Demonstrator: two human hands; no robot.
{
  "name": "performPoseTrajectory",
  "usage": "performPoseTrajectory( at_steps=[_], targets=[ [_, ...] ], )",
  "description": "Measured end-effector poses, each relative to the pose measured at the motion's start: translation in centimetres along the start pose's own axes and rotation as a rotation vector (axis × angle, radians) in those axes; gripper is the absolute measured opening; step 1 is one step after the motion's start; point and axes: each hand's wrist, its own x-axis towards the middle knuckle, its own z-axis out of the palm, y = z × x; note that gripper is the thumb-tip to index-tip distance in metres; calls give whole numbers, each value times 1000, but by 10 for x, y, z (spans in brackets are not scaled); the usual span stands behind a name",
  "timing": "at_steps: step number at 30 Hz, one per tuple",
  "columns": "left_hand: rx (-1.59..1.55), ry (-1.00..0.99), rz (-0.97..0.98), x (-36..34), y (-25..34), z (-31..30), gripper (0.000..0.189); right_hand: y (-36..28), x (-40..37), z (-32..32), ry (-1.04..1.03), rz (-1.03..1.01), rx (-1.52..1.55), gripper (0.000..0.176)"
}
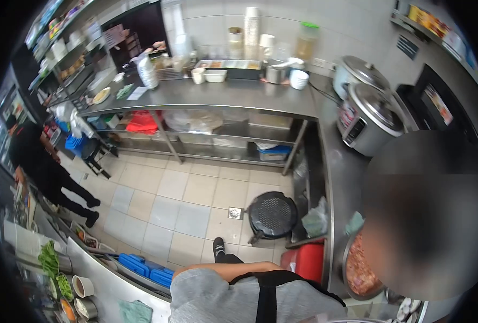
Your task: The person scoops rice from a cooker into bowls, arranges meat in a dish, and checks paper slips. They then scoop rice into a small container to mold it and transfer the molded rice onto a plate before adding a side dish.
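Neither my left hand nor my right hand shows in the head view. A grey short-sleeved shirt with black straps point(268, 301) fills the bottom middle; a bare forearm point(233, 271) runs along it, its hand out of sight. At the lower right, a metal bowl point(346, 280) holds raw, pinkish minced meat point(360, 267). Beside the bowl lies a green cloth point(354, 223). A large blurred patch covers the area right of it. Another green cloth point(135, 311) rests on the steel counter at the lower left.
Two rice cookers point(371, 116) stand on the right counter. The back counter point(217, 97) carries stacked cups point(251, 32) and a condiment tray point(231, 65). On the tiled floor are a black stool point(272, 215) and a red bin point(309, 262). A person in black point(34, 156) stands at left.
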Motion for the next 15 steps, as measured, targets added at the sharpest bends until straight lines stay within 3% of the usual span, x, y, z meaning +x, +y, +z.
performPoseTrajectory(
  at_steps=[1,3,9,15],
  targets=[
    [-16,37,12,-21,-1,-9,40,-22,8,46,33,0,-44,70],
    [-37,99,35,-71,-2,-34,40,-68,23,135,39,-125,10,68],
    [-110,286,103,-217,-4,-106,40,-153,36,340,132,-152,156,51],
    [-189,409,154,-342,16,-158,40,-180,15,495,258,24,106,36]
  ],
)
